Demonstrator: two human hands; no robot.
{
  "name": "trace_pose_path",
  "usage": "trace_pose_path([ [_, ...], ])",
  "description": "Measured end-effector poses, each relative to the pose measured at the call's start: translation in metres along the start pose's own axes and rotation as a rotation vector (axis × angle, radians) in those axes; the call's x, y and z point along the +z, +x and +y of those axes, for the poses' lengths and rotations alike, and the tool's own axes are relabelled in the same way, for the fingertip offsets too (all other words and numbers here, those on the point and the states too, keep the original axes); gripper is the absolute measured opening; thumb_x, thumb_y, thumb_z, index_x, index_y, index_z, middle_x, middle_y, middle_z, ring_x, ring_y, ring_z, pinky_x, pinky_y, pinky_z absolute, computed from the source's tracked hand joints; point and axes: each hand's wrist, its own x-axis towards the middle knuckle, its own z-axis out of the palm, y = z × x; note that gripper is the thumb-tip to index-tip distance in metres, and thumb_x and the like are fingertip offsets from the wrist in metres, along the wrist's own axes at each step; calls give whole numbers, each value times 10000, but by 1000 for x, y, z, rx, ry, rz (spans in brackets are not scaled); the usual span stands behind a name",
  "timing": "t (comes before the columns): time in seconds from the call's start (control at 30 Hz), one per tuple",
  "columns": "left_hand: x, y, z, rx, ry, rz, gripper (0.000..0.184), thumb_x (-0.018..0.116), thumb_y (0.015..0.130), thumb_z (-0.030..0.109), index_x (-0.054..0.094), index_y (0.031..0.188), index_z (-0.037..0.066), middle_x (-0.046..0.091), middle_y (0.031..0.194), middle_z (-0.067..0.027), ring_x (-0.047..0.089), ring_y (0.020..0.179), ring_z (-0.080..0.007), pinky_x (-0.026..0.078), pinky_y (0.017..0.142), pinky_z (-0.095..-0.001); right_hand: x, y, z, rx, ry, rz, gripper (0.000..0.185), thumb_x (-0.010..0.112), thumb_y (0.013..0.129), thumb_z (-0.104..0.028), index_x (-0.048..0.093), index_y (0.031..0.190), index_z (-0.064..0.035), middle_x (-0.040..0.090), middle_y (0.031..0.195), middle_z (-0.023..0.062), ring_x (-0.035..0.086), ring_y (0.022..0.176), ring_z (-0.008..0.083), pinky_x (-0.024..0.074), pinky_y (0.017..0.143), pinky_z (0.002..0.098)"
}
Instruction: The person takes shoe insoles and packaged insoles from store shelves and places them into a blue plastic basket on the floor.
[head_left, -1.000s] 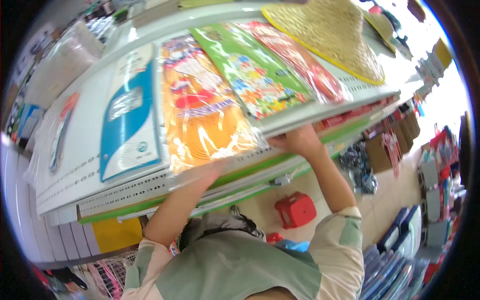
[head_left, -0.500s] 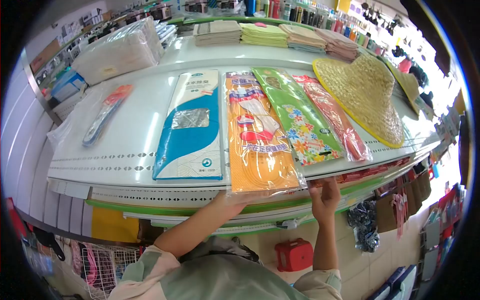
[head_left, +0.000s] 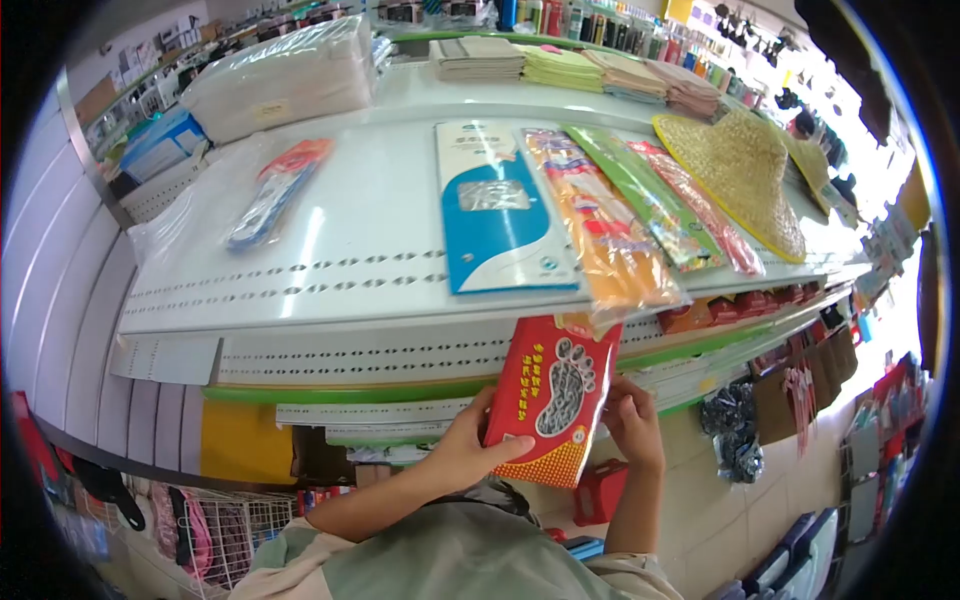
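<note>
A red packet with a footprint picture and yellow writing is held upright, slightly tilted, in front of the shelf edge. My left hand grips its lower left side, thumb on the front. At its right edge is my right hand, fingers curled close to the packet; whether they grip it is unclear. Above, on the white shelf, lie a blue and white packet, an orange packet, a green packet and a red one.
A straw hat lies at the shelf's right. Folded towels and a large plastic-wrapped bundle are at the back. A bagged item with a red top lies at left. A red stool stands on the floor below.
The red packet has come into view, held in front of the shelf. Both hands have moved down and away from the shelf edge. The blue and white packet appears farther right in view.
</note>
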Motion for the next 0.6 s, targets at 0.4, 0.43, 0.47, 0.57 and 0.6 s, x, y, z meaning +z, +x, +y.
trace_pose_path([
  [0.4,-86,-170,-68,-170,54,-362,617,700,910,103,363,1411,-23,536,1316,-157,538,1212,-216,447,1039,-366,183,-135,87,218,161,519,549,755,857,-205,544,1297,48,667,1188,108,655,1048,166,525,936,321],
  [0.43,-91,-181,-77,-184,72,-396,604,688,913,91,368,1414,-14,533,1325,-160,550,1205,-226,449,1035,-365,189,-154,87,235,91,599,546,757,856,-216,554,1294,37,675,1175,101,657,1035,157,527,929,317],
  [0.47,-95,-191,-85,-184,94,-427,592,676,915,79,373,1417,-4,531,1335,-164,562,1197,-236,451,1031,-364,192,-174,88,252,20,668,542,760,854,-226,564,1291,27,682,1162,94,659,1021,148,528,922,313],
  [0.57,-98,-213,-100,-337,33,-453,447,618,947,53,453,1358,-9,561,1310,-165,624,1127,-229,481,979,-343,194,-240,87,188,93,846,526,743,871,-226,556,1301,12,669,1181,89,652,1022,140,529,908,310],
  [0.6,-101,-219,-109,-372,80,-489,412,612,954,56,475,1337,-12,577,1287,-156,632,1111,-221,487,964,-332,194,-264,83,223,43,939,523,743,872,-216,550,1297,22,662,1191,96,649,1032,143,530,908,318],
])
